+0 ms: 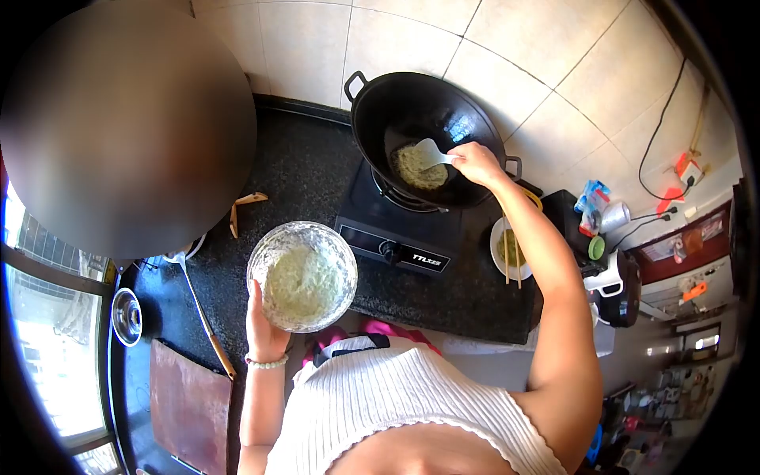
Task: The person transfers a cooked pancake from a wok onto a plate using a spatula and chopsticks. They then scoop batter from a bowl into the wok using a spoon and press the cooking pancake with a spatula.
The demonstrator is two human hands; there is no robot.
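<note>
My left hand (266,328) is wrapped around the side of a round bowl (342,245) near my chest. Pale green batter (299,283) lies inside it and smears its walls. In my right hand (477,164) is the handle of a white rice paddle (430,150). The paddle's blade touches a flat, pale green batter patch (418,169) at the bottom of a black wok (388,103). That wok sits on a black tabletop stove (396,247) with a front knob.
A white bowl (497,244) with chopsticks stands right of the stove, below my right forearm. To the left lie a long wooden-handled utensil (202,307), a brown board (188,404) and a steel bowl (127,317). A blurred round area hides the upper left.
</note>
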